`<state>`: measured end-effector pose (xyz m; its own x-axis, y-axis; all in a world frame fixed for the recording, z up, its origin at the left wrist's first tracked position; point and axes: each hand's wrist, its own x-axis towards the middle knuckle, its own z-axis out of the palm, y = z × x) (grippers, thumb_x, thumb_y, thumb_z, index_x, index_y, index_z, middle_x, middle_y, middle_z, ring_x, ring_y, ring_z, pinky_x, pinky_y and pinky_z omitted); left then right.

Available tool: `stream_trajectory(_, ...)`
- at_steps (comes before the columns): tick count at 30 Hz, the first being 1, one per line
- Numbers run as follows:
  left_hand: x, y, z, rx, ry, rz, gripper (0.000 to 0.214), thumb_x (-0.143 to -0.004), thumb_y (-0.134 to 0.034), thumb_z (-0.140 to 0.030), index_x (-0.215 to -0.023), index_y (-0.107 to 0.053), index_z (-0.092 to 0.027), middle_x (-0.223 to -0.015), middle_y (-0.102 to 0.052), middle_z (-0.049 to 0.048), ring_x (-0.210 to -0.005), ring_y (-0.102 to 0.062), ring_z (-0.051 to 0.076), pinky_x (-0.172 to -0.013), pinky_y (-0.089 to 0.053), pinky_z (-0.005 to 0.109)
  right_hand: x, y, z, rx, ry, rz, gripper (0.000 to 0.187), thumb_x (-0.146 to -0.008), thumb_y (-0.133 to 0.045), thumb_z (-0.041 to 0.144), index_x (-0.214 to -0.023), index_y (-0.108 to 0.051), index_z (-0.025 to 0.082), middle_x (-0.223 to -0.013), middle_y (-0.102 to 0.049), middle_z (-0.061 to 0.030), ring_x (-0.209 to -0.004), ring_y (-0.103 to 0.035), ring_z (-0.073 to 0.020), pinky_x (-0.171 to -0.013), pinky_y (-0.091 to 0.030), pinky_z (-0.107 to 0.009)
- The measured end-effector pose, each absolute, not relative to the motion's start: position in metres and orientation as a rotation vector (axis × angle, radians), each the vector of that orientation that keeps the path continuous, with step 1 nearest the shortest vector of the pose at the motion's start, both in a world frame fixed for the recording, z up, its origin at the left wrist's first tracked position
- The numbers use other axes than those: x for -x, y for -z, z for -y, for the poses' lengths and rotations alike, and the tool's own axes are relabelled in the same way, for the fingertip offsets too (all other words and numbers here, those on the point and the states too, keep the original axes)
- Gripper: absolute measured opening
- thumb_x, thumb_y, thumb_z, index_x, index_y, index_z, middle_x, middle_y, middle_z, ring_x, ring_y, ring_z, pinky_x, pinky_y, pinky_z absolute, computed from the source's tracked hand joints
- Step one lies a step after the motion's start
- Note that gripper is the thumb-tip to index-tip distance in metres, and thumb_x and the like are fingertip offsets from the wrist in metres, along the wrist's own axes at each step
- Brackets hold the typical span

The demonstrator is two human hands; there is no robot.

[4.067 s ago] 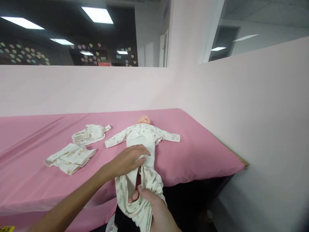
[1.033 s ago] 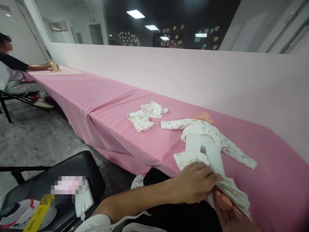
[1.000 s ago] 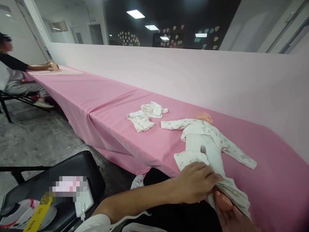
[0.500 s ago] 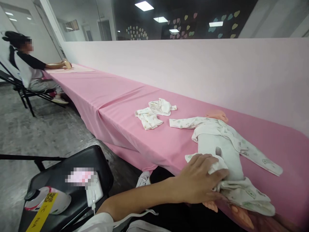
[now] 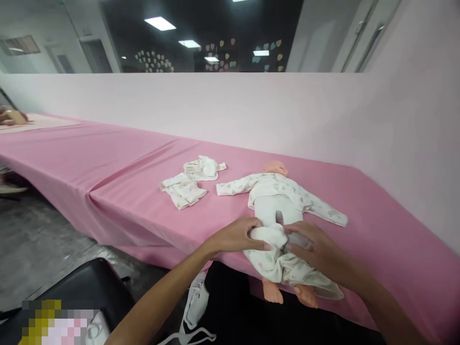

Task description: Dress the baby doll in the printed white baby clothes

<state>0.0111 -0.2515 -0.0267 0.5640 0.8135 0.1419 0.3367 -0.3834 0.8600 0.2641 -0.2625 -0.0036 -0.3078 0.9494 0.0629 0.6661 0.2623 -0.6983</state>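
Trousers, one pair: waistband grasped by left grip and right grip; doll's feet, below both grips, through; pulling-up seemingly unfinished; printed top, above grips, worn

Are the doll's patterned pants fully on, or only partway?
Only partway: the pants sit bunched low, with both feet poking out below.
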Motion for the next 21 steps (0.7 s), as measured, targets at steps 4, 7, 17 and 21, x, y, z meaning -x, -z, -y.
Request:
stream_trajectory(4,-0.012,0.015,0.242,-1.866,-0.780,-0.859,0.024,-0.088,-0.060,-0.040,-0.080,-0.055,-0.019,-0.084,-0.055,-0.0013,-0.077,-0.049,0.014,-0.067,-0.039,0.023,-0.260,-0.006,0.262,1.505,-0.733,2.300,0.037,-0.084,-0.063,0.047,-0.117,-0.066,0.032,-0.115,-0.064,-0.0048,-0.118,-0.050,-0.0303,-0.097,-0.041,-0.046)
stream_trajectory(7,-0.016,0.014,0.236,-1.926,-0.845,-0.950,0.024,-0.090,-0.057,-0.039,-0.078,-0.053,-0.019,-0.076,-0.052,-0.0029,-0.069,-0.046,0.013,-0.061,-0.035,0.023,-0.262,-0.009,0.266,1.521,-0.787,2.305,0.037,-0.086,-0.060,0.051,-0.116,-0.066,0.032,-0.113,-0.065,-0.0042,-0.117,-0.050,-0.0289,-0.094,-0.042,-0.043)
stream_trajectory(17,-0.014,0.036,0.241,-2.090,-0.904,-1.189,0.031,-0.091,-0.056,-0.044,-0.073,-0.051,-0.020,-0.071,-0.053,-0.0021,-0.067,-0.046,0.016,-0.060,-0.032,0.028,-0.269,-0.015,0.302,1.489,-0.631,2.442,0.006,-0.083,-0.054,0.024,-0.084,-0.059,0.022,-0.089,-0.060,-0.0025,-0.088,-0.054,-0.0211,-0.081,-0.040,-0.036)
stream_trajectory(21,-0.001,0.039,0.257,-2.097,-0.799,-1.265,0.027,-0.086,-0.064,-0.048,-0.097,-0.059,-0.023,-0.101,-0.062,0.0021,-0.095,-0.053,0.024,-0.079,-0.041,0.032,-0.270,-0.016,0.309,1.533,-0.527,2.429,0.012,-0.080,-0.050,0.016,-0.069,-0.047,0.020,-0.078,-0.057,-0.0006,-0.078,-0.049,-0.0180,-0.076,-0.038,-0.035)
